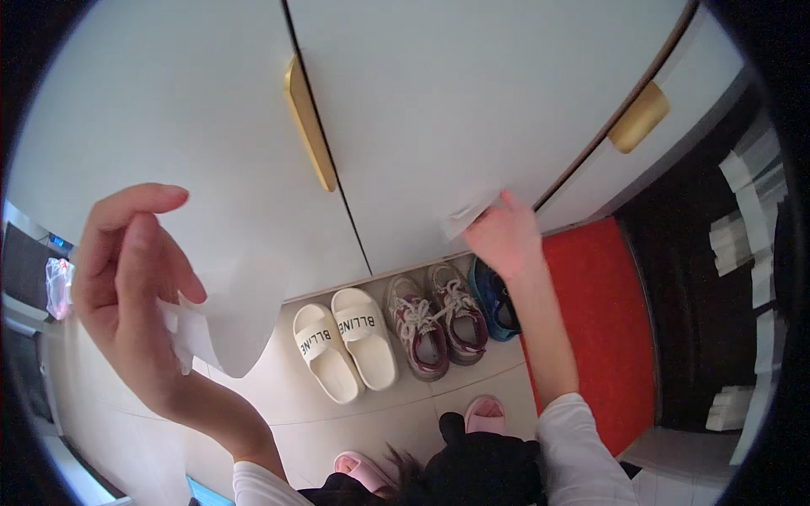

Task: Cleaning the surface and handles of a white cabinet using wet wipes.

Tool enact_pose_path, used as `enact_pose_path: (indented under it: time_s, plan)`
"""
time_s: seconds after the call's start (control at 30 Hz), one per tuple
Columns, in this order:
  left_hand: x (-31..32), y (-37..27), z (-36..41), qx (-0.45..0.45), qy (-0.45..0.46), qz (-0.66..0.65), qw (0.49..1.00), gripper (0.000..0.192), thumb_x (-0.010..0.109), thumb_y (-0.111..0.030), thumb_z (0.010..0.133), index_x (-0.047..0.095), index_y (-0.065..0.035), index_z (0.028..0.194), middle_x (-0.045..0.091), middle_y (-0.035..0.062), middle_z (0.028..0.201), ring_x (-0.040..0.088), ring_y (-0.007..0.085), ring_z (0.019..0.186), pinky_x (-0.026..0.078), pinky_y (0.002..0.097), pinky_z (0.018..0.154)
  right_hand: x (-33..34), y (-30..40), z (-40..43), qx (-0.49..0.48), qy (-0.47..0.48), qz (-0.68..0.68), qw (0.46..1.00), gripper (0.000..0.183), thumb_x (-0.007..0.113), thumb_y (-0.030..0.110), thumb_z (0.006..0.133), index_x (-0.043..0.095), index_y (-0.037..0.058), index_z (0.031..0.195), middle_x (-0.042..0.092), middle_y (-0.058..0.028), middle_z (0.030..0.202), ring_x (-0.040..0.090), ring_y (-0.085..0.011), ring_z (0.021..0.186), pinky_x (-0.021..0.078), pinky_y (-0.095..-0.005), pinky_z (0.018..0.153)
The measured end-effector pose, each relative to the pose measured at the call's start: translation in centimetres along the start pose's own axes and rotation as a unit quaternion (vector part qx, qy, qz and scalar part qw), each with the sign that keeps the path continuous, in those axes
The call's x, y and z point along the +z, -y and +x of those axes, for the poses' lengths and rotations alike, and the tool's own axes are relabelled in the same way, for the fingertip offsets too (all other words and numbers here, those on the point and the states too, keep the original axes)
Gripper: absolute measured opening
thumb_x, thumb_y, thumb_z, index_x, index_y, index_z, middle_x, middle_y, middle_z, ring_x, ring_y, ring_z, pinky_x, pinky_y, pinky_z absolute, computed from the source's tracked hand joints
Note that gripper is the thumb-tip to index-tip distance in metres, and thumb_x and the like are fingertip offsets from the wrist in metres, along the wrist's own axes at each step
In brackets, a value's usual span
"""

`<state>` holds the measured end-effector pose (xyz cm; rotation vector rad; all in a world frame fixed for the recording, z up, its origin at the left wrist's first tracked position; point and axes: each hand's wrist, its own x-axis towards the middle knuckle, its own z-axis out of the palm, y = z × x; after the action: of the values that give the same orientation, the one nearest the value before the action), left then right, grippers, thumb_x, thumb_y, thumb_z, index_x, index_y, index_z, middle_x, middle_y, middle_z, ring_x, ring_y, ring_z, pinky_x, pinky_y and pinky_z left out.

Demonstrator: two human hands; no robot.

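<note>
My left hand (136,284), fingers curled, holds a thin white tissue or wipe (234,335) that hangs from it in front of the white cabinet door (177,126). With my right hand (506,237), slightly blurred, I hold another white tissue or wipe (468,218) against or close to the lower part of the right-hand cabinet door (455,107). A gold handle (310,126) runs beside the dark gap between the two doors. Whether the right hand's tissue touches the door is hard to tell.
Cream slides (364,338), laced sneakers (417,329) and blue shoes (493,300) stand on the tiled floor below the doors. A red mat (598,335) lies at the right. Another gold handle (639,117) is upper right. Pink slippers (486,415) are on my feet.
</note>
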<state>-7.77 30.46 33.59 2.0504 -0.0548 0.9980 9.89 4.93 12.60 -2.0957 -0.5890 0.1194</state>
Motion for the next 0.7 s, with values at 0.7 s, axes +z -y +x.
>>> enact_pose_path:
  time_s: [0.7]
  plan:
    - [-1.1, -2.2, -0.3, -0.034, 0.010, -0.026, 0.999, 0.016, 0.048, -0.011, 0.085, 0.061, -0.0026, 0.086, 0.048, -0.0023, 0.055, 0.042, 0.0020, 0.045, 0.023, 0.0163, 0.044, -1.1, 5.4, 4.1, -0.391, -0.071, -0.329, 0.857, 0.047, 0.058, 0.033, 0.076, 0.048, 0.0067, 0.114, 0.048, -0.0123, 0.118, 0.040, -0.0311, 0.115, 0.0298, -0.0415, 0.099]
